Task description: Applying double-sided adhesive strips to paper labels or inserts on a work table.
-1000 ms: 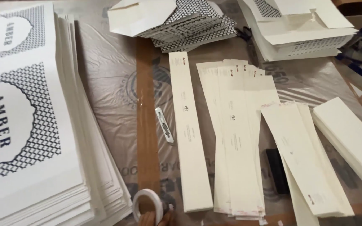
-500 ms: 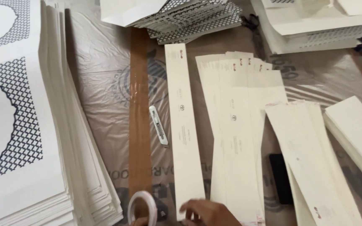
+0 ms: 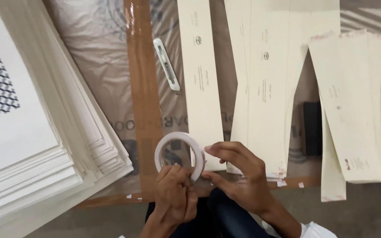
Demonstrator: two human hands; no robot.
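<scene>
Hands meet at six o'clock in the head view, both on a roll of white tape [image 3: 179,155] held upright just above the near edge of the work surface. The left hand [image 3: 176,196] comes up from below, fingers curled shut and pinching the roll's lower rim. The right hand [image 3: 237,176] reaches in from five o'clock, fingers half bent, thumb and forefinger closed on the roll's right side.

At nine o'clock rises a tall stack of white printed sheets [image 3: 36,145], fanned at its edge. Cream card strips [image 3: 267,83] lie overlapped at one o'clock, with a single strip [image 3: 201,79] at twelve. A brown tape band [image 3: 141,88] runs along the plastic-covered table [image 3: 98,66]. A small utility knife [image 3: 166,64] lies at eleven o'clock.
</scene>
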